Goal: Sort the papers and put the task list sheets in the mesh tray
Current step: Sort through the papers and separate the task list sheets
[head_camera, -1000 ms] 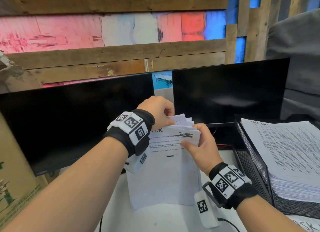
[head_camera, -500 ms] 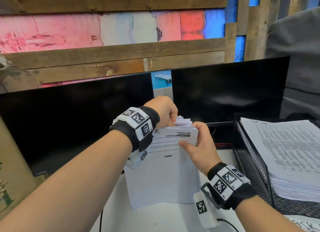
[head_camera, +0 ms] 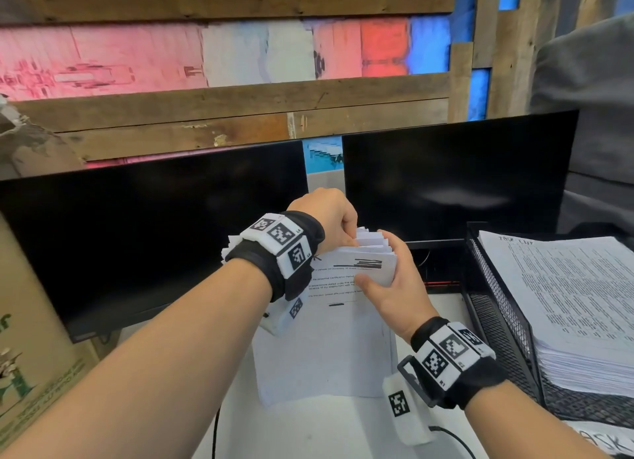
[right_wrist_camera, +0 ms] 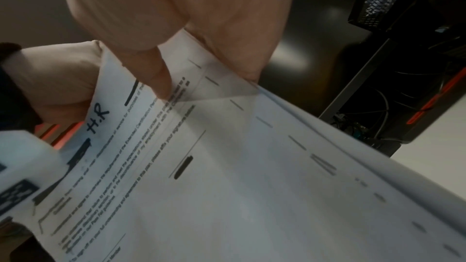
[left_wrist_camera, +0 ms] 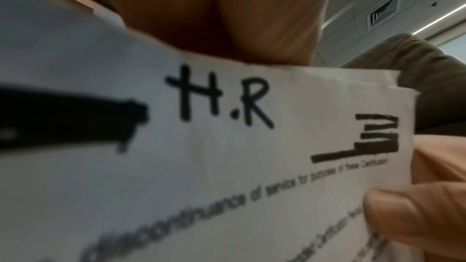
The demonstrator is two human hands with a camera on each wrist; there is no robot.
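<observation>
Both bare forearms wear black wrist straps (head_camera: pixel 302 252) topped with white blocks (head_camera: pixel 453 350) printed with black square codes, each with a white tagged box (head_camera: pixel 406 409) hanging beneath.

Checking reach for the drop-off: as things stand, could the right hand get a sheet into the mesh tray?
Probably yes. The mesh tray stands just beside the right hand with nothing between, but that hand's grip is on the paper bundle.

Head view looks forward and down from above. Both wrist views sit right against the same papers (left_wrist_camera: pixel 227 166), marked "H.R".
</observation>
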